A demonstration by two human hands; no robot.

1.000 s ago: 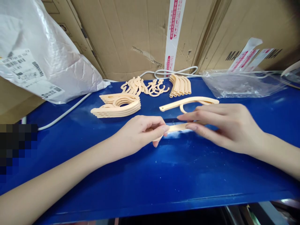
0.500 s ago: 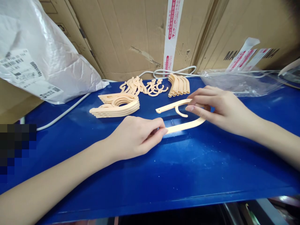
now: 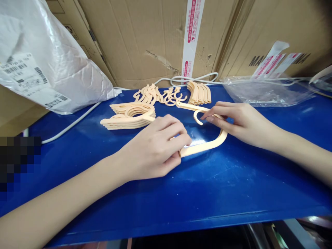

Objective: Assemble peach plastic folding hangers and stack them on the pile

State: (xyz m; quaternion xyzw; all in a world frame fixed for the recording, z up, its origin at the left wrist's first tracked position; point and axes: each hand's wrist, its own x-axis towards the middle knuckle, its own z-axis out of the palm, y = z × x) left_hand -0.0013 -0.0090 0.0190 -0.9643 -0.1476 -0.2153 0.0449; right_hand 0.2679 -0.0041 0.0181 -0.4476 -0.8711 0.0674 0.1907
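Hanger (image 3: 204, 148), cream-coloured and bent into an open U, is found above the blue counter (image 3: 166, 204), between the two hands, with its bend toward the right. At far left, a labelled silvery parcel (image 3: 70, 69) is noted beside a white cable (image 3: 71, 124). Next, a stack of similar cream pieces (image 3: 129, 124) is seen on the counter, nested one on another. The left hand (image 3: 158, 148) is found just in front of it, fingers curled and closed on the near end of the hanger's lower limb. A pale strip (image 3: 149, 118) is visible at the back of this hand; whether it is held or belongs to the stack cannot be told. Farther back, a pile of small curved parts (image 3: 148, 94) is recorded, then a row of short curved tubes (image 3: 199, 93). The upper limb and its hook are pinched by the right hand (image 3: 236, 119) between thumb and fingers. Behind it, a clear plastic bag (image 3: 261, 93) is noted near the cartons (image 3: 145, 38).

The step in hand is judged to be work on the lower limb's end, the upper limb being steadied. For the next move, a firm right-hand hold and careful alignment by the left are judged to be required.
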